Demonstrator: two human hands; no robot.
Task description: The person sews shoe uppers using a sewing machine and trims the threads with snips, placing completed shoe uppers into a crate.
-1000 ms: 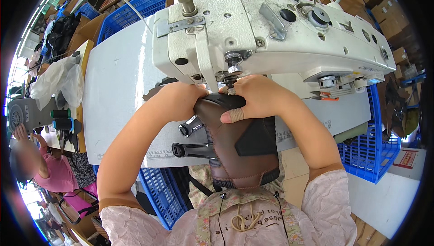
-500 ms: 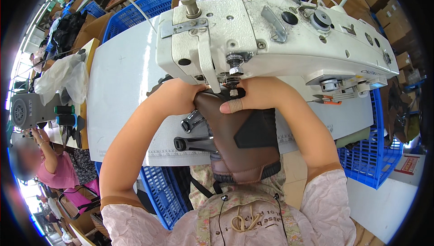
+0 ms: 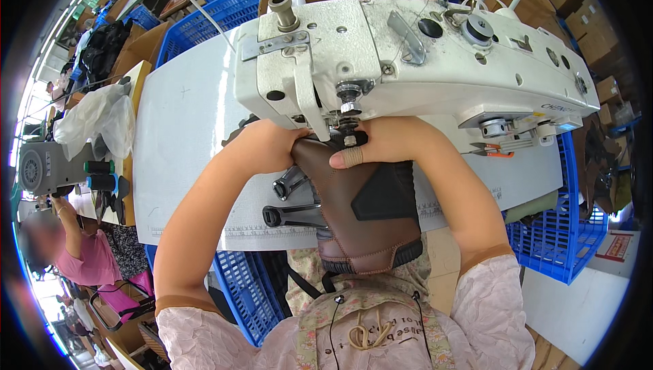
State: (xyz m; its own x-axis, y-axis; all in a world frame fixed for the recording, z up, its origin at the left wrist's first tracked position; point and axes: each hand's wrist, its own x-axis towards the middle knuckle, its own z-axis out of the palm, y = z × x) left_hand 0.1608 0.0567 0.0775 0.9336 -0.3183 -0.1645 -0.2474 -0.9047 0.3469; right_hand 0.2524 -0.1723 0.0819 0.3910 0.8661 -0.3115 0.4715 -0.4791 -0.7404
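A brown leather piece (image 3: 340,193) with a black panel (image 3: 385,193) and a gathered black edge hangs from under the sewing machine (image 3: 326,57) down over the table edge toward my lap. My left hand (image 3: 271,147) grips its upper left corner, fingertips partly hidden below the machine head. At its upper right, my right hand (image 3: 381,144) is closed on it, the wrapped thumb lying on the leather and the fingers mostly out of sight. The needle area is hidden behind the machine's parts. Two black handle-like parts with looped ends (image 3: 289,216) stick out left of the leather.
The white table (image 3: 183,125) has a ruler strip along its front. Orange-handled snips (image 3: 500,152) lie at the right. Blue crates (image 3: 558,227) stand right, below and behind. Across to the left, a person in pink (image 3: 88,261) sits at another machine.
Both hands hold nearly the same place on the leather. The view has shifted very slightly; the person at the left has moved a little.
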